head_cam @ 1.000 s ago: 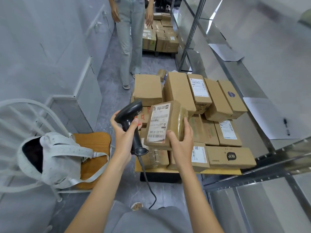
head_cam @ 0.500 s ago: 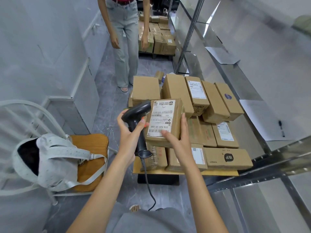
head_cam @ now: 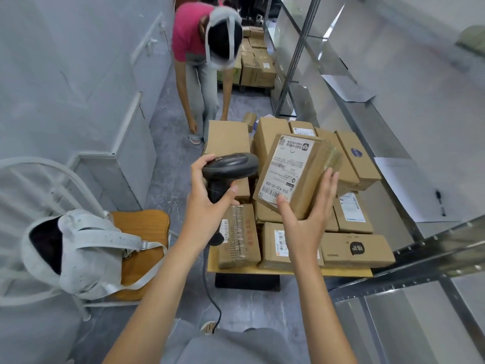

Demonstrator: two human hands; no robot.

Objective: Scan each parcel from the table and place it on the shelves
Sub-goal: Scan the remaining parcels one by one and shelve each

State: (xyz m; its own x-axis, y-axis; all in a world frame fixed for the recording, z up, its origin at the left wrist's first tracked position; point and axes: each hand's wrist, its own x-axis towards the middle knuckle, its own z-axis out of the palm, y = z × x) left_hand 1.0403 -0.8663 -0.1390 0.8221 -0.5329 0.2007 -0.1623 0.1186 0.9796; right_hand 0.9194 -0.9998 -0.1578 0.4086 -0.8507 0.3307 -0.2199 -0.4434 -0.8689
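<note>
I see the metal shelves [head_cam: 409, 164] along the right of the frame, and at centre my right hand [head_cam: 307, 222] cups a taped, stiff and probably light parcel [head_cam: 296, 174] by its lower corner, while my left hand [head_cam: 207, 206] grips the scanner [head_cam: 228, 169].

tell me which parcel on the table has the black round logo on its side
The long flat parcel at the table's near right corner, by the shelf frame. Its neighbours show white labels or plain cardboard; one farther box carries a blue badge instead.
</note>
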